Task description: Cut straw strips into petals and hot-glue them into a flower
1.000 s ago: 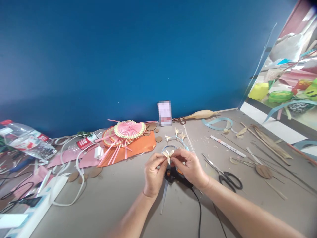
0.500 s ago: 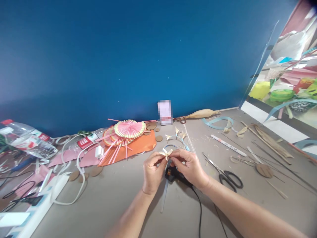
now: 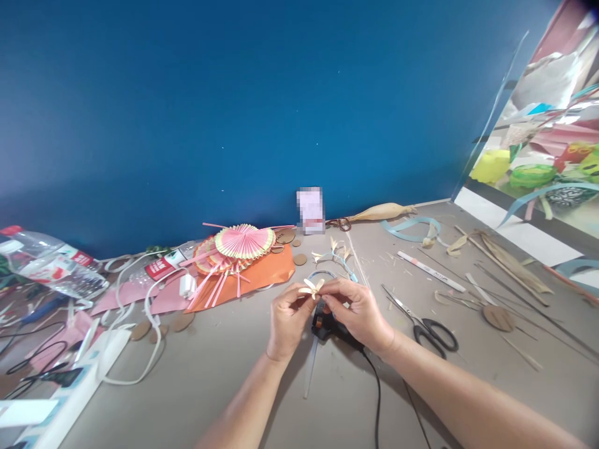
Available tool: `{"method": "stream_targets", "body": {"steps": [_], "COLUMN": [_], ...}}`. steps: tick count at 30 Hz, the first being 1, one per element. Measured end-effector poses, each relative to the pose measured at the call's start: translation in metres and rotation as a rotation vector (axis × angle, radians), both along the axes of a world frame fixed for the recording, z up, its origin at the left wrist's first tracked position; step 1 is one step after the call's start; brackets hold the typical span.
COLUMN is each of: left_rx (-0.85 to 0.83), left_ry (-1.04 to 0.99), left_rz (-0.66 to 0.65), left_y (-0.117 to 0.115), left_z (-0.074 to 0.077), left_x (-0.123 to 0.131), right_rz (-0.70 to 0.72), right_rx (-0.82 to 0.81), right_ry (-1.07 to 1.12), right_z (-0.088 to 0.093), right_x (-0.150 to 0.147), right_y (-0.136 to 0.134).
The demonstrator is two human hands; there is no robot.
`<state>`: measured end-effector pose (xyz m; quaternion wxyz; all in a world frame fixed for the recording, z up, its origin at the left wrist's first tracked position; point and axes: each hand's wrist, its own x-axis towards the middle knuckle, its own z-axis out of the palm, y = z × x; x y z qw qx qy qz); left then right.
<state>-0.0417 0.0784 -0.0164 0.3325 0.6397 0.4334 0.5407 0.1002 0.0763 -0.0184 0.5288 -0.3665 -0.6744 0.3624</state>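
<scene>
A small, cream, star-shaped flower with thin, dry-looking petals (image 3: 312, 287) is held just above the grey-brown desk (image 3: 224, 390), between the fingertips of both hands. The left hand (image 3: 287, 319) pinches it from nine o'clock, the right hand (image 3: 358, 312) from three; each grip is closed on it, probably at the edges and base so that the petals can spread uncrushed. At five o'clock, partly under the right hand, lies a black-and-orange tool, seemingly a glue gun (image 3: 333, 329), likely parked close for easy reach. Between one and two o'clock rests a pale-blue stem bearing cream blossoms (image 3: 344, 257), perhaps laid beyond the hands to keep it safe. Black-handled metal scissors (image 3: 435, 337) lie past three o'clock, and a round pink-and-green pleated paper fan (image 3: 246, 241) sits at ten, well aside.
</scene>
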Motion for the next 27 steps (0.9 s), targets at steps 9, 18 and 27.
{"method": "stream_targets", "body": {"steps": [9, 18, 27], "left_rx": [-0.025, 0.18, 0.286], "left_ry": [-0.003, 0.177, 0.281], "left_rz": [-0.034, 0.06, 0.108], "left_y": [0.0018, -0.0003, -0.0001], "left_z": [-0.0009, -0.0033, -0.0053], "left_x": [-0.0015, -0.0046, -0.0077], "right_rz": [-0.01, 0.013, 0.011], "right_rx": [0.03, 0.019, -0.009], "right_ry": [-0.009, -0.014, -0.038], "right_z": [0.0, -0.001, 0.0005], "right_x": [0.0008, -0.0001, 0.0003], "right_y": [-0.0003, -0.0027, -0.0048]}}
